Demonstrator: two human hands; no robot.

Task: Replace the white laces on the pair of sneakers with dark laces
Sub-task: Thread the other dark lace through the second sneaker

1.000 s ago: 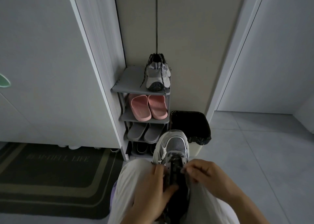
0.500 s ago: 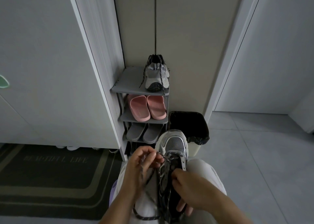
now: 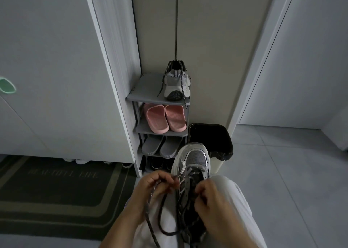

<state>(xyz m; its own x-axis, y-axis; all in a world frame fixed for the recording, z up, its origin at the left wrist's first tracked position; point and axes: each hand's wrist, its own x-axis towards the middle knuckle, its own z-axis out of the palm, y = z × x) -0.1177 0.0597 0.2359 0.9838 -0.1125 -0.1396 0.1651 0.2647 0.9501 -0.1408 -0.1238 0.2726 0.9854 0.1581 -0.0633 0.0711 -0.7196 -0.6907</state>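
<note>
A grey mesh sneaker (image 3: 194, 159) with a white sole and silvery trim lies along the person's lap on pale trousers (image 3: 237, 200), toe pointing to the far side. A dark, speckled lace (image 3: 146, 213) is threaded through its lower eyelets, and the long free end loops down over the near left thigh. The left hand (image 3: 158, 186) has its fingers curled around this lace just left of the shoe, pulling it out sideways. The right hand (image 3: 212, 202) grips the sneaker at its right eyelet row, fingers bent in over the dark opening; whether it also pinches a lace end cannot be told. The second sneaker (image 3: 176, 86) stands on the top shelf of the grey shoe rack (image 3: 139, 97) farther off, heel towards the camera, with dark laces hanging loose down its back.
</note>
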